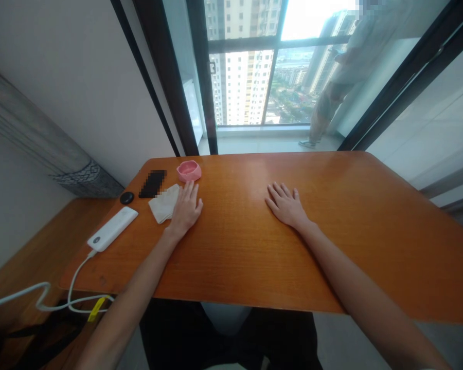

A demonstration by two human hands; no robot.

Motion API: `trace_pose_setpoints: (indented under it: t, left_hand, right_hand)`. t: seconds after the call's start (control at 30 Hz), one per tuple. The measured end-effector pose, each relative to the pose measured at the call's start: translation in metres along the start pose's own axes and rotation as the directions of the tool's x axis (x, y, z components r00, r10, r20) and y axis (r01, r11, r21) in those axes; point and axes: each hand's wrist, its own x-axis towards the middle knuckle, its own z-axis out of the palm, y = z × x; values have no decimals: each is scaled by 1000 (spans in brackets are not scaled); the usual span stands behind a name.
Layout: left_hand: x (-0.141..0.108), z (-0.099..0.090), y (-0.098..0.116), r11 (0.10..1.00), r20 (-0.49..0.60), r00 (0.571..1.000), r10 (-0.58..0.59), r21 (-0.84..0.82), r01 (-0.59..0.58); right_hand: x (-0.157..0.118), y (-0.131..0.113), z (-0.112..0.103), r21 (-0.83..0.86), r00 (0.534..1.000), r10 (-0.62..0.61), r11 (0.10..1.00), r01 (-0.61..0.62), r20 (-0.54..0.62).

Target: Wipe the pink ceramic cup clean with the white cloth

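Note:
My left hand rests on the wooden table, fingers stretched out, its edge over the right side of a folded white cloth. Just beyond its fingertips sits a pink bowl. Part of the cloth is hidden beneath or behind the hand. Further right, my right hand lies flat on the tabletop with its fingers a little apart, holding nothing.
Left on the table are a blurred-out black flat object, a round black disc and a white power bank with a white cable. Behind the table, a person shows beyond glass.

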Motion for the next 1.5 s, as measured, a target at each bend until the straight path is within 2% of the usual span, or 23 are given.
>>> trace_pose_setpoints:
  t: [0.1,0.17,0.23,0.3,0.5,0.73,0.87,0.97,1.03,1.07,1.1,1.17,1.27,1.37,1.43,1.5]
  left_hand:
    - [7,14,54,991,91,990,103,-97,-94]
    - [12,22,80,988,177,976,125,-111,-106]
    - [14,26,94,992,219,969,113,-86,-96]
    - [14,27,98,993,227,968,108,-64,-95]
    - [12,23,96,995,216,972,97,-37,-91]
    - [11,27,98,994,207,974,92,-82,-77]
    - [14,26,93,988,147,986,82,-139,-62]
    - [31,13,71,994,-15,1000,12,-112,-14]
    - [51,-1,47,995,-119,990,-73,-71,65]
    - [61,-7,33,991,-138,982,-129,-53,123]
    - [71,-13,19,980,-135,971,-198,-32,196]
    - [88,-22,-5,960,3,960,-280,1,280]
    - [100,-26,-24,965,121,958,-258,-5,261]
    - [96,-26,-16,975,130,968,-215,-32,221]
    - [85,-26,4,983,129,978,-165,-59,174]
    - [68,-24,33,991,138,988,-76,-98,90]
  right_hand:
    - [0,1,0,-7,1000,3,1000,-3,-4]
    - [0,1,0,-7,1000,8,1000,-8,5]
    - [0,1,0,-12,1000,9,1000,-9,12]
    - [0,1,-1,-21,1000,7,1000,-7,8]
    - [-1,1,-1,-30,1000,9,1000,-9,0]
    - [-2,1,-2,2,1000,10,1000,-10,9]
    - [-1,1,-2,0,1000,8,1000,-8,3]
    - [-1,2,-1,11,1000,7,1000,-7,1]
    - [-1,2,-1,15,1000,4,1000,-4,-1]
    - [0,2,-1,15,1000,3,1000,-3,-3]
    - [0,2,-1,14,1000,4,1000,-3,-5]
    - [0,1,-2,15,1000,8,1000,-8,-7]
    - [0,0,-3,28,1000,16,999,-16,-7]
    - [-1,-1,-4,46,1000,17,999,-17,-6]
    - [-1,-1,-4,50,1000,19,999,-18,-10]
    - [-1,-1,-3,47,1000,21,999,-20,-15]
